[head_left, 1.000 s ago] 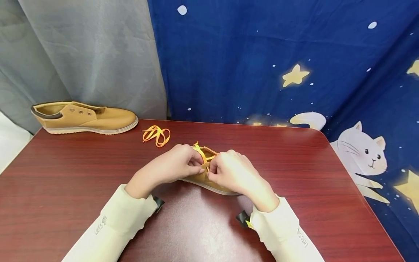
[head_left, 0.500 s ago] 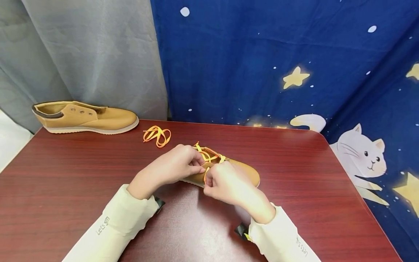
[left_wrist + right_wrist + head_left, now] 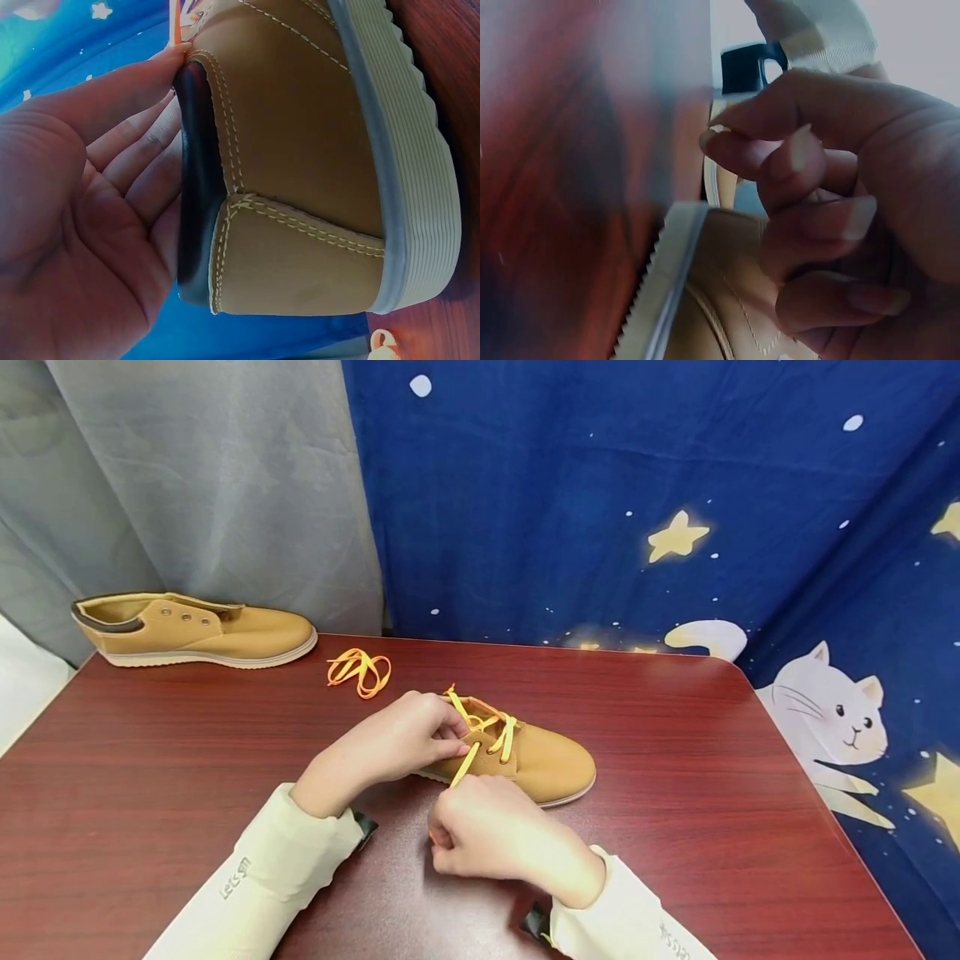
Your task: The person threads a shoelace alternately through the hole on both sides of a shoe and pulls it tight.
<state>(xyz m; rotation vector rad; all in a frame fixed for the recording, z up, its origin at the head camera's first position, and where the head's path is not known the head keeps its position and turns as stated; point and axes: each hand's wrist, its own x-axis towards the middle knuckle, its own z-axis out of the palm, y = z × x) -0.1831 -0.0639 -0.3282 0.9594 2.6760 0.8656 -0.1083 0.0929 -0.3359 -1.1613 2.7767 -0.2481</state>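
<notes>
A tan low shoe (image 3: 558, 760) lies on the table, toe to the right, with a yellow-orange shoelace (image 3: 465, 767) threaded through several of its eyelets. My left hand (image 3: 397, 739) holds the upper edge of the shoe near the top eyelet. In the left wrist view, the thumb and fingers pinch the dark padded collar (image 3: 201, 180). My right hand (image 3: 506, 835) pinches the lace in front of the shoe, and a straight length runs from the eyelet down to it. In the right wrist view, the thumb and index fingertips (image 3: 724, 139) meet; the lace there is hidden.
A second tan shoe (image 3: 262, 631), its eyelets bare, stands at the back left by the grey curtain (image 3: 225, 485). Beside its toe a loose yellow-orange lace (image 3: 360, 671) lies in loops. A blue star-patterned curtain (image 3: 525, 502) hangs behind the dark red table (image 3: 660, 718).
My right hand has moved from the eyelets toward the table's near side, drawing the lace out with it. More of the shoe's front now shows. My left hand has stayed in place.
</notes>
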